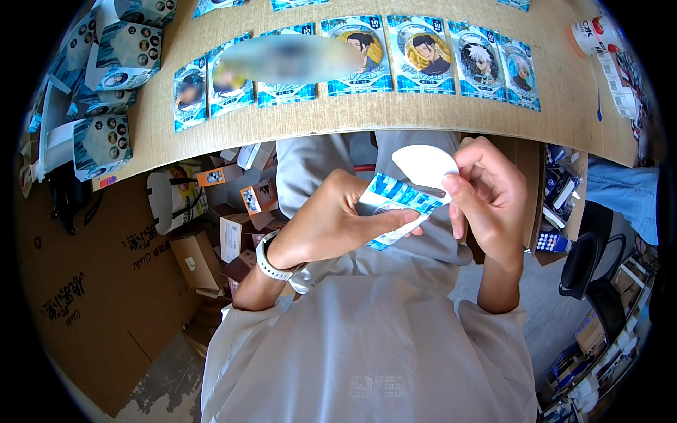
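Over my lap, my left hand (349, 217) grips a small blue and white printed packet (395, 201), which is tilted with its upper edge toward my right hand. My right hand (486, 194) pinches the edge of a white disc (423, 166) between thumb and fingers. The disc's plain side shows; its lower part is hidden behind the packet's top, and I cannot tell whether it is still partly inside. Just beyond, a row of blue packets with round character pictures, such as this one (425, 55), lies along the table's near side.
Opened blue display boxes (102, 144) stack at the table's left (151, 137). A white and red container (587, 37) stands at the far right. Below lie cardboard boxes (197, 257), a large carton (92, 282) on the left, an open carton (560, 204) and a black chair (589, 250) on the right.
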Demonstrator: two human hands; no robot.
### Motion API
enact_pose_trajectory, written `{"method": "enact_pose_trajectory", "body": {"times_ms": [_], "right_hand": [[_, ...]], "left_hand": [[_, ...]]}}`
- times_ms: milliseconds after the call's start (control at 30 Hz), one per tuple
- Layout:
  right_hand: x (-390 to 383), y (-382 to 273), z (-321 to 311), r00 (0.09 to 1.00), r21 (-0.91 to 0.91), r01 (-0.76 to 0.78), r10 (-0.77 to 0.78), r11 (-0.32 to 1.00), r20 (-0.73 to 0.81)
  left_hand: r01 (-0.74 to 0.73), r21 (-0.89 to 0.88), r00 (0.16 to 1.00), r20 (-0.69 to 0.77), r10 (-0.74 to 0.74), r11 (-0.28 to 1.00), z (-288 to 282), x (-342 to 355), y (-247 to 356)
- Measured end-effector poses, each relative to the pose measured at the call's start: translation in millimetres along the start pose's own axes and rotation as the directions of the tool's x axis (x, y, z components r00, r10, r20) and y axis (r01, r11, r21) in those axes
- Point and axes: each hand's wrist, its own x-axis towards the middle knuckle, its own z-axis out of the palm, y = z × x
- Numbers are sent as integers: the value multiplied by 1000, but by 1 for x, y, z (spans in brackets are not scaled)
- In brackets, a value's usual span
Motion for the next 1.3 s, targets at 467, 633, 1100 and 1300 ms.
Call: {"method": "enact_pose_trajectory", "body": {"times_ms": [467, 633, 1100, 1300], "right_hand": [[-9, 1, -3, 1000, 47, 15, -15, 999, 9], [-10, 0, -36, 921, 54, 249, -220, 967, -322], [14, 8, -161, 630, -409, 96, -373, 907, -681], [25, 28, -205, 658, -553, -20, -406, 833, -634]], "left_hand": [[32, 58, 991, 124, -39, 998, -11, -6, 0], [66, 248, 952, 276, -135, 967, -22, -13, -4], [-103, -535, 952, 191, 239, 838, -14, -6, -36], [-210, -484, 965, 35, 258, 850, -5, -11, -33]]}}
